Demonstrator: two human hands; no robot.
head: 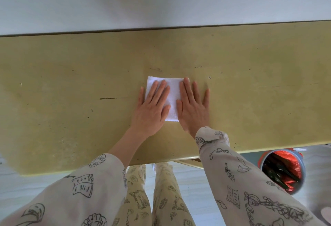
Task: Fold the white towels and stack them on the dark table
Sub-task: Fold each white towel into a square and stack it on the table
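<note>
At the middle of the yellowish table [71,82], both palms are flat on a small folded white towel [172,89], the left hand [152,107] covering its nine o'clock side and the right hand [194,107] its three o'clock edge, fingers of both straight and spread, gripping nothing. No stack and no dark table are in sight, so this square likely has to be carried off, and a careless lift from one edge could let the layers slip open. Down at five o'clock a bin with a red liner [283,170] stands below the table edge, and a towel dragged that way could drop in.
</note>
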